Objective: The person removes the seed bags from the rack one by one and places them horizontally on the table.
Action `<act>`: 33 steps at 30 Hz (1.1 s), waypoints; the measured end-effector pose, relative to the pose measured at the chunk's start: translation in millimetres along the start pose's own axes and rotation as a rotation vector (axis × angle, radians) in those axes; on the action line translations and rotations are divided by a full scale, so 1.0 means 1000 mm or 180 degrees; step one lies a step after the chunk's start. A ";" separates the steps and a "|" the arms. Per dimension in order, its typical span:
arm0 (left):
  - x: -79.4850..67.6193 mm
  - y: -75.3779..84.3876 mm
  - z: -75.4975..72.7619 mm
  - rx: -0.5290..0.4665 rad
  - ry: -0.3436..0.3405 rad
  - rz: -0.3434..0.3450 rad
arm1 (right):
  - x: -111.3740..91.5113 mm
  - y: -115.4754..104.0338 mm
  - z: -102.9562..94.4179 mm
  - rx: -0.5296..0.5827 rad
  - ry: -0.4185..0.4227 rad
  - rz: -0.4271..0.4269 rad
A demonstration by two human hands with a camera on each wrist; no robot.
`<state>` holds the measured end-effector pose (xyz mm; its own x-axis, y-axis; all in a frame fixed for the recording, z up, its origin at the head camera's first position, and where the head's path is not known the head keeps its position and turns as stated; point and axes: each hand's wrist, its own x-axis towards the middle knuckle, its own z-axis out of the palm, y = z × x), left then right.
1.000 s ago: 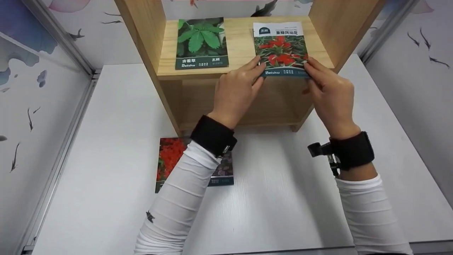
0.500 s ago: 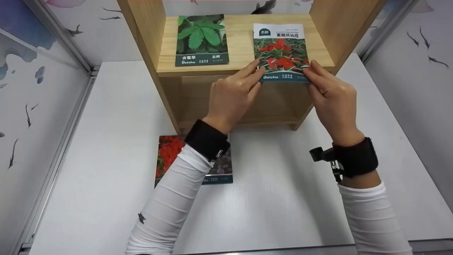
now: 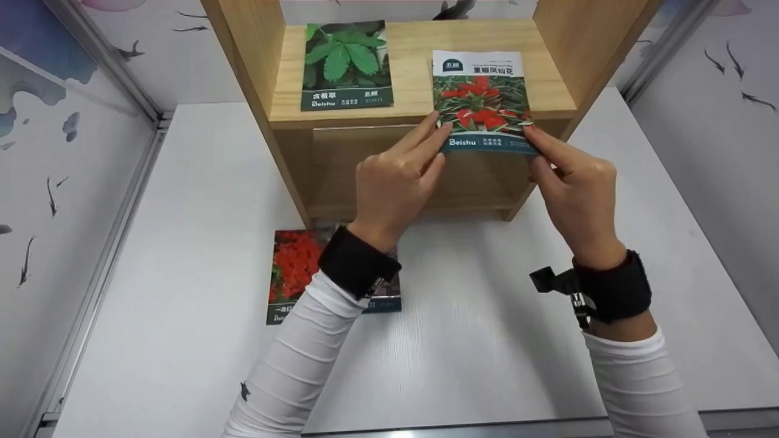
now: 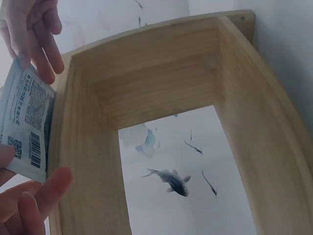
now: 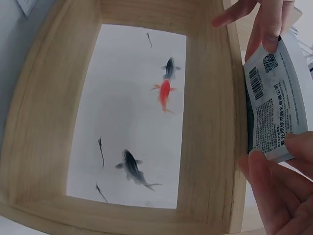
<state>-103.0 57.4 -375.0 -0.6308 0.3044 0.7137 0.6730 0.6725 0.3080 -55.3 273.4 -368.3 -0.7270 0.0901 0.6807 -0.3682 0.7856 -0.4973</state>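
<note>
Head view shows, from the left, a red packet (image 3: 295, 261) on the table (image 3: 475, 347), partly hidden by a sleeve (image 3: 304, 359), and a leaf packet (image 3: 347, 67) flat on the shelf (image 3: 414, 73). The left hand (image 3: 394, 185) pinches the near left corner of a white-topped packet (image 3: 482, 100) jutting past the shelf's front edge. The right hand (image 3: 581, 198) pinches its near right corner; both wrist views show its printed back.

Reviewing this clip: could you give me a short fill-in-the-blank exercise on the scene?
1. The held packet, between the left hand and right hand, pictures ____ flowers.
2. In the head view, the green-leaf packet lies on the ____ half of the wooden shelf.
3. The wristbands are coloured ____.

Missing words: red; left; black.
</note>
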 end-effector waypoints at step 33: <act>-0.036 0.039 -0.024 -0.2328 0.0277 -0.0460 | -0.025 -0.014 -0.007 0.3075 0.0151 0.1624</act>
<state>-44.9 56.4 -373.4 -0.7201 0.1723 0.6722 0.6898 0.0726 0.7203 -27.6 264.6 -374.7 -0.9077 0.3086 0.2844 -0.3444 -0.1608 -0.9249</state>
